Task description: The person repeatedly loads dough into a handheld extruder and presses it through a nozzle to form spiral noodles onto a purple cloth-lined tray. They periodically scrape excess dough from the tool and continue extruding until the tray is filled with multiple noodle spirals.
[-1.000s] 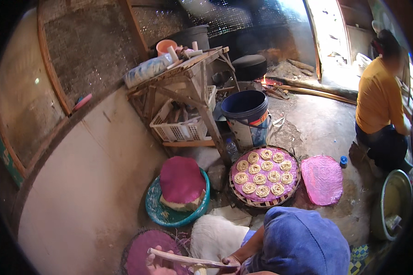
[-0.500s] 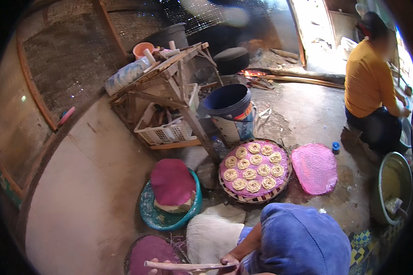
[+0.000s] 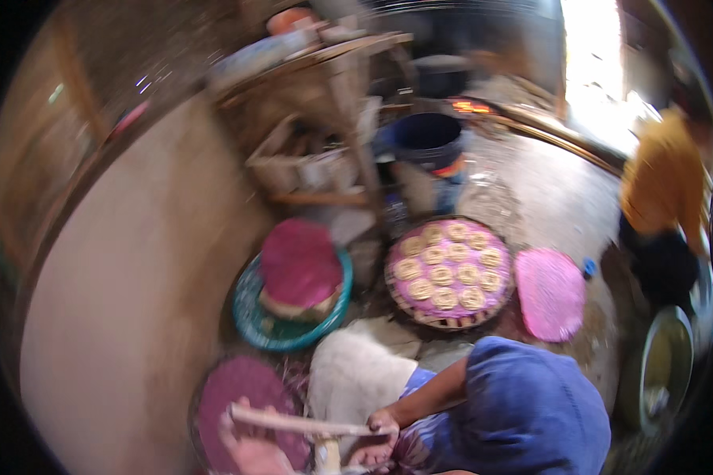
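A pale wooden bar (image 3: 309, 426) lies crosswise in front of me, with a thick wooden upright piece (image 3: 326, 456) below its middle. My right hand (image 3: 379, 435) is closed round the bar's right end. At the left end, my left hand (image 3: 255, 451) rests behind the bar, palm in sight and fingers apart, though blurred. Under that hand lies a round dark pink mat (image 3: 238, 381). A white cloth (image 3: 352, 372) is beyond my right hand. My right forearm comes out of a blue garment (image 3: 531, 404). What is under the upright piece is hidden.
Ahead, a round woven tray (image 3: 404, 305) bears several coiled noodle-like rounds on pink. A pink mat (image 3: 550, 294) lies beside it. At left stands a teal basin (image 3: 245, 313) under a pink disc. A wooden stand (image 3: 348, 103), bucket (image 3: 428, 146), embers (image 3: 471, 106), seated person (image 3: 665, 178) and metal basin (image 3: 650, 348) surround these.
My view has shifted and blurred. Both hands and the bar now sit higher in the picture, showing more of my left hand and the upright piece. The bar tilts more, left end up.
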A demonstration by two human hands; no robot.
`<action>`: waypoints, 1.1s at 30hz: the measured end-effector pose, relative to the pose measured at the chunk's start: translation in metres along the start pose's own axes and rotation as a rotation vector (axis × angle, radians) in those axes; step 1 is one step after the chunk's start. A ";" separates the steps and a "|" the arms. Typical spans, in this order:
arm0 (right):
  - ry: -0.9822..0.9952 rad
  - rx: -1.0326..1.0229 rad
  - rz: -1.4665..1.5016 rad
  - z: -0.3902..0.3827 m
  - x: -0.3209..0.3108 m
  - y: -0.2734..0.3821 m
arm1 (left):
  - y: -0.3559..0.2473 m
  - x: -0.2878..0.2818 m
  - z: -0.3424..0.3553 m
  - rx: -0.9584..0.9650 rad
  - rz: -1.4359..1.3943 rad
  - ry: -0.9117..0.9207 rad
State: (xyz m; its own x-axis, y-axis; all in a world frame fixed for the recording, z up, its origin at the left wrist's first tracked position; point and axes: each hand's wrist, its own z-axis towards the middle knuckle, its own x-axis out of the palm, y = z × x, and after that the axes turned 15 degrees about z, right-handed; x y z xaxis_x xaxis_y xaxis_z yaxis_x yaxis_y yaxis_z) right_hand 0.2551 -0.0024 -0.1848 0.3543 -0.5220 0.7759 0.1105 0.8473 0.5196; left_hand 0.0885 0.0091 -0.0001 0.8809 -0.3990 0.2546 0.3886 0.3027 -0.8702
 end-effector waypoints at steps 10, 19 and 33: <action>-0.432 0.264 -0.133 0.034 0.086 0.175 | -0.090 -0.137 0.054 0.161 -0.338 -0.060; -0.942 0.670 -0.427 0.117 0.083 0.202 | 0.043 -0.222 -0.010 0.464 -0.786 -0.305; -1.071 0.844 -0.684 0.158 0.131 0.219 | 0.014 -0.214 -0.018 0.655 -0.627 -0.317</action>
State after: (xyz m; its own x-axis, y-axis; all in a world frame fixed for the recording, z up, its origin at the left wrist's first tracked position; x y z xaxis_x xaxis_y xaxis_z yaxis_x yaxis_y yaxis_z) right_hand 0.1791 0.0999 0.0870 -0.4023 -0.9155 0.0028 -0.7079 0.3130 0.6331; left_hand -0.0990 0.0835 -0.0744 0.4561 -0.4291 0.7797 0.8031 0.5759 -0.1529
